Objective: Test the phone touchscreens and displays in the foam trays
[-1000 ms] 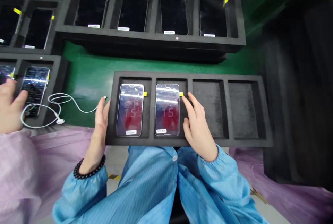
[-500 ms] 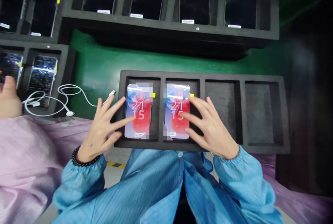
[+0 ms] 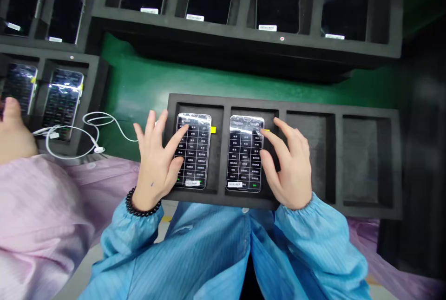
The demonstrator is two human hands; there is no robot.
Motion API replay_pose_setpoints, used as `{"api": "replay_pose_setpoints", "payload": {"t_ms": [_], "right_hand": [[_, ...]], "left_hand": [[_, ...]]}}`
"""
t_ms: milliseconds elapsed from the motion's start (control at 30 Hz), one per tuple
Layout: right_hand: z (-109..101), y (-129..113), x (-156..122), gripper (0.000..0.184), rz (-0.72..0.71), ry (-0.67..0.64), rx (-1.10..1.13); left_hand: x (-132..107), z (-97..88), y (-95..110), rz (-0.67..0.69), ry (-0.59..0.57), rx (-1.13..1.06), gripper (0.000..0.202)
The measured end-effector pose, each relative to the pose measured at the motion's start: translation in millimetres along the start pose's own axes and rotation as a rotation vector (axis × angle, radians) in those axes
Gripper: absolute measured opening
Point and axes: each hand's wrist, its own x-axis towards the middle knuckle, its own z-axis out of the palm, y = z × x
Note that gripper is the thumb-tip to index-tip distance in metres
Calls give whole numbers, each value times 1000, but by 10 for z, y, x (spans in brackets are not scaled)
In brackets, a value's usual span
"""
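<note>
Two smartphones lie face up in a black foam tray [image 3: 310, 106], in its two left compartments. Both screens show a dark grid menu with white text and a small green mark near the bottom. My left hand [image 3: 155, 163], fingers spread, has its index fingertip at the upper part of the left smartphone [image 3: 193, 160]. My right hand [image 3: 291, 165] is spread too, its index fingertip at the upper right of the right smartphone [image 3: 245, 160]. Whether the fingertips touch the glass I cannot tell. Each phone has a white label and a yellow tab.
A larger black tray [image 3: 223, 28] with several dark phones stands behind on the green table [image 3: 139, 77]. More phone trays are at the left, with a white cable [image 3: 114, 119] beside them. A co-worker's hand [image 3: 16, 135] and pink sleeve [image 3: 42, 198] are at the left edge.
Both screens have switched from a colourful lock screen showing 21 15 to the dark grid menu. My index fingers have moved up toward the tops of the screens. The view has shifted slightly.
</note>
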Motion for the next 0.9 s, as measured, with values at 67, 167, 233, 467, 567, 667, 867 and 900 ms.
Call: {"api": "replay_pose_setpoints", "payload": {"t_ms": [67, 167, 233, 467, 567, 667, 867, 900], "right_hand": [[41, 33, -22, 31, 8, -1, -4], [-2, 50, -38, 27, -31, -4, 19], [-45, 48, -48, 27, -90, -48, 33], [-108, 64, -143, 32, -169, -182, 0], [-176, 79, -205, 25, -247, -194, 225], [-245, 80, -182, 33, -212, -163, 322], [-160, 8, 101, 39, -122, -199, -64], [-124, -1, 131, 40, -139, -209, -94]], "left_hand": [[-15, 2, -19, -10, -7, 6, 57], [-19, -18, -36, 9, -49, 34, 55], [-21, -29, -41, 39, -79, 58, 55], [-119, -107, -132, 149, -80, 16, 55], [-193, -197, -195, 382, -37, -110, 51], [-196, -237, -210, 430, 35, -157, 58], [39, -72, -104, 165, 70, -25, 61], [71, -45, -90, 147, 54, -22, 60]]}}
